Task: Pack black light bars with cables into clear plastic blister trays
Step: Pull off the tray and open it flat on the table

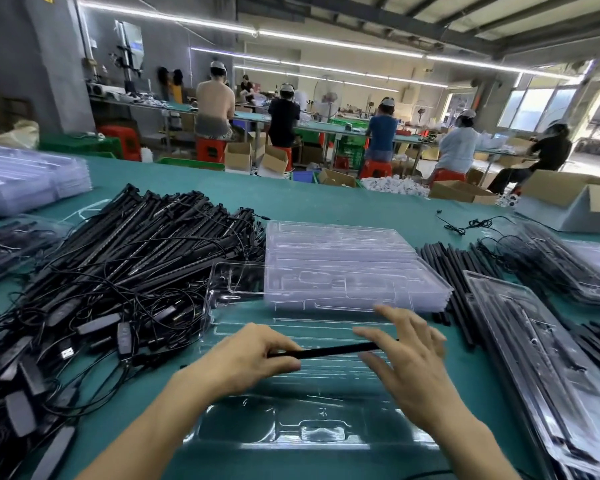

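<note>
Left hand [253,358] pinching slim black light bar [329,351], right hand [406,355] spread at its other end, over clear plastic blister tray [291,434], cabled black bars [136,265] at nine o'clock

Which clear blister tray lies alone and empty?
The tray beneath the left hand and right hand, single and empty; behind it trays sit in a stack, and the tray at right holds black bars.

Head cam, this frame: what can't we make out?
All head view:
Thin black light bar: one end hidden in the gripping left hand.
Right hand: motion-blurred, its hold on the bar unclear.
Tangled heap of black bars and cables: cut by left edge.
Filled clear plastic blister tray, right: cut by bottom edge.
</note>
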Available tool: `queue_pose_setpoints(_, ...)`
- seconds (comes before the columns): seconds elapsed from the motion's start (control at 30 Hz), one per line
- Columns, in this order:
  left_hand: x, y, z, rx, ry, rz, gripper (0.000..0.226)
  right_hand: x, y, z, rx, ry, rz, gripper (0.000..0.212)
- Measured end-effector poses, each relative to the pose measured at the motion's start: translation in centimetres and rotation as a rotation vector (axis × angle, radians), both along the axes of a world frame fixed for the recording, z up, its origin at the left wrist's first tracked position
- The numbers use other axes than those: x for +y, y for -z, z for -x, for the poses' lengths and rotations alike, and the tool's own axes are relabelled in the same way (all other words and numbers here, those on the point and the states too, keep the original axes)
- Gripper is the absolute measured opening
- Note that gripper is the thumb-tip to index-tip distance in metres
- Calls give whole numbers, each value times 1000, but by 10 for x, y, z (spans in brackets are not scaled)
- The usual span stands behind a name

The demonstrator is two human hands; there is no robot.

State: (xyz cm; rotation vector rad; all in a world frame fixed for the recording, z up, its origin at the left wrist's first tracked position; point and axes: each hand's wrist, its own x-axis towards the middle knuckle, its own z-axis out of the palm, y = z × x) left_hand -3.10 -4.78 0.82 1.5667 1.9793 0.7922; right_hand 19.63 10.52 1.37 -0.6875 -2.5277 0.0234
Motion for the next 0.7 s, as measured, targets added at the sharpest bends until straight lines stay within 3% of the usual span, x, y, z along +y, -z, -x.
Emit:
queue_pose_setpoints(0.07, 4, 2, -5, 41, -36, -17, 21, 17, 6, -3, -92, -88, 104, 26)
queue_pose_setpoints(0.23, -14, 1, 10, 445, -387, -214, 17, 53, 29, -15, -97, -104, 325, 24)
queue_pose_setpoints(0.4, -44, 18, 31, 378, -826, -343, 14, 60, 42, -19, -56, -64, 360, 27)
queue_pose_setpoints(0.53, -45, 40, 31, 306, -851, -412, 15, 51, 43, -22, -23, -49, 316, 33)
queue_pose_setpoints(0.7, -47, 43, 37, 171, -881, -539, 15, 40, 35, -21, -164, -86, 198, 38)
